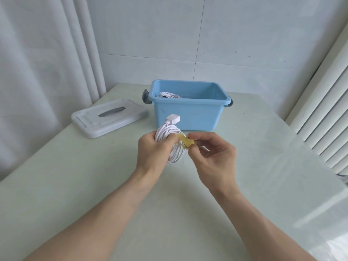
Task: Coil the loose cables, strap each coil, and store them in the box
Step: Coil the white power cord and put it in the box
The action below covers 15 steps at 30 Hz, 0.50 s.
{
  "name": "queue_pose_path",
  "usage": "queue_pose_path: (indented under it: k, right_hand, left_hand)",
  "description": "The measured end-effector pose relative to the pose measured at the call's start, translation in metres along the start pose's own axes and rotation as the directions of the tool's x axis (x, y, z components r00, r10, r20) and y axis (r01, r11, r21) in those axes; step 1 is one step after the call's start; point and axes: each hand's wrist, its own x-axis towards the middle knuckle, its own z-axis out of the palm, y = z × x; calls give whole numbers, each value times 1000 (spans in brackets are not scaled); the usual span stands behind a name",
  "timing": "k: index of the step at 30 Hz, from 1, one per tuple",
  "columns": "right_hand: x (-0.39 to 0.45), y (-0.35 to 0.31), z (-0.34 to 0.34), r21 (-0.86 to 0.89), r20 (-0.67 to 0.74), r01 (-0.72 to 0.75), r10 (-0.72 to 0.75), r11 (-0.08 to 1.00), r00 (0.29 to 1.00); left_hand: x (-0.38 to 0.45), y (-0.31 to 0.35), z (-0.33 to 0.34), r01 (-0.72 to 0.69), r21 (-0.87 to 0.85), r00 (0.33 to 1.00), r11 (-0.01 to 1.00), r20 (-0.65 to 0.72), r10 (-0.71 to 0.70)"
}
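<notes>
Two hands strap a white cable coil in front of the blue box.

A white box lid (110, 117) lies flat at the table's (75, 185) left. The left hand (152, 149) grips the coiled white cable (176, 147), held above the table, its plug (174, 119) pointing up. The right hand (212, 147) pinches a yellow strap (185, 142) against the coil. Behind stands the open blue storage box (190, 110), another strapped coil (169, 95) inside.

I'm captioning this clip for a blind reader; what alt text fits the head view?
A person's left hand holds a coiled white cable while the right hand pinches a yellow strap around it. Behind, on the table, an open blue box already holds another white coil; its white lid lies to the left.
</notes>
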Motion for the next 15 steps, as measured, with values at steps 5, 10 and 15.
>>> queue_pose_path:
  k: [5, 10, 15]
  right_hand:
    - [2, -1, -3, 13, -111, -51, 52, 999, 992]
    - [2, -1, -3, 3, -132, -75, 74, 997, 988]
    - [0, -4, 1, 121, -135, -84, 100, 989, 986]
  left_hand:
    - [-7, -2, 1, -213, 164, 974, 963, 108, 197]
    - [-13, 0, 2, -262, 226, 956, 938, 195, 220]
    - [-9, 1, 3, -140, 171, 990, 975, 26, 138]
